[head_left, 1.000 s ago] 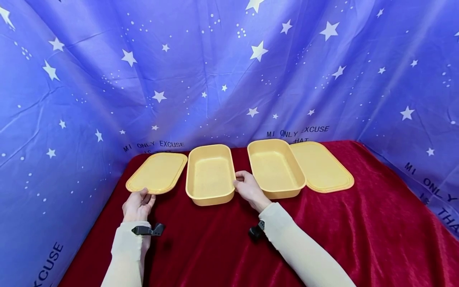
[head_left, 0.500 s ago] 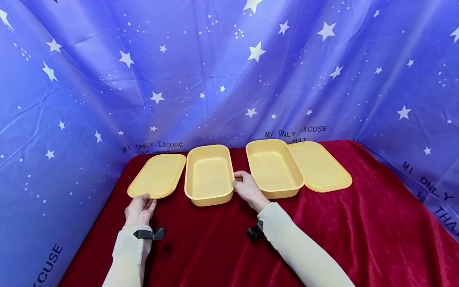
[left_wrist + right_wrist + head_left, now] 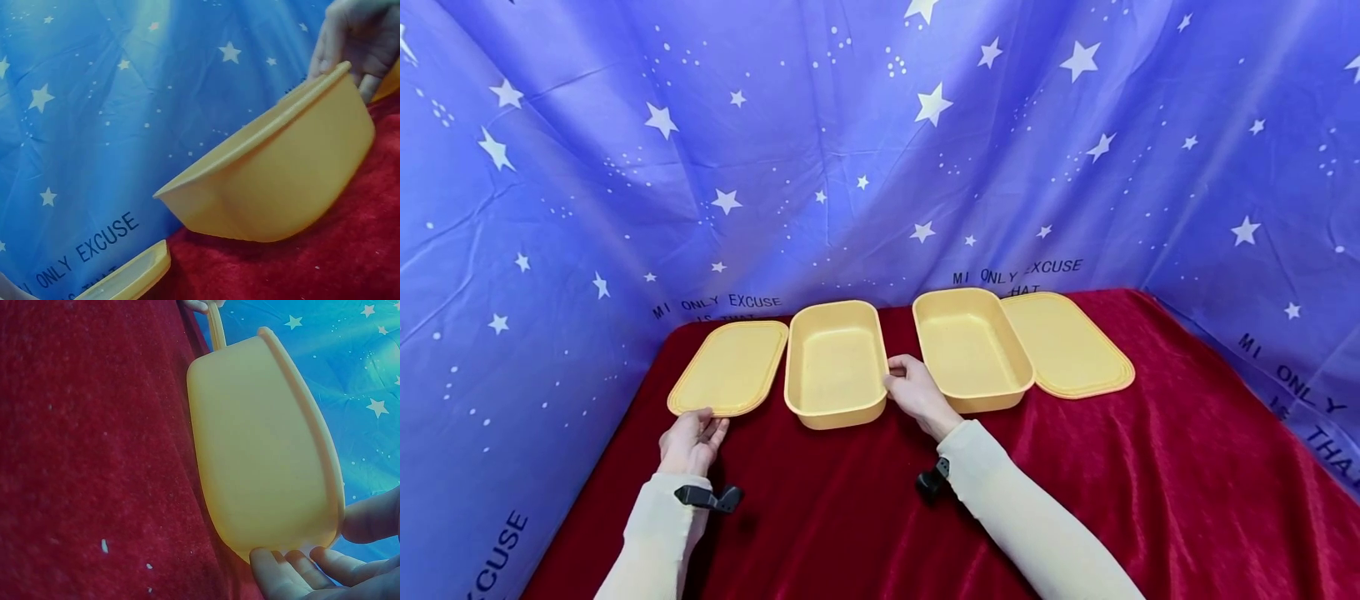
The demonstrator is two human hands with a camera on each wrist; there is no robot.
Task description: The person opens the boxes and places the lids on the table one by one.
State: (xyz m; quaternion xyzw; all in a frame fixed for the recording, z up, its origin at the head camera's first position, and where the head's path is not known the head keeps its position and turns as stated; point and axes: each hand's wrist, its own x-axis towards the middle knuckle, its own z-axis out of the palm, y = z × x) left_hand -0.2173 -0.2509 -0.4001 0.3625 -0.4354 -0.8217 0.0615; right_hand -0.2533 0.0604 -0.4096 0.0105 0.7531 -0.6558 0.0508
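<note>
With thumb and fingers, my left hand [image 3: 692,443] pinches the near edge of a flat yellow lid [image 3: 730,367] at the left of the table. To the lid's right stands a yellow rectangular food container [image 3: 842,419], open at the top with nothing inside. My right hand [image 3: 919,392] grips this container's right side. In the right wrist view, the thumb is at the rim and the fingertips [image 3: 265,562] press the outer wall. The left wrist view shows the container's side wall [image 3: 287,181], the right hand [image 3: 359,40] at its far end, and part of the lid [image 3: 140,278].
A second yellow container [image 3: 988,402] stands just right of my right hand. Its rim overlaps another yellow lid [image 3: 1071,346] lying farther right. Dark red velvet cloth [image 3: 820,508] covers the table. Behind hangs a blue curtain [image 3: 790,117] with white stars.
My left hand has drawn the lid's near edge slightly down and toward me, then stayed almost still. My right hand keeps its grip on the container, which has not visibly moved.
</note>
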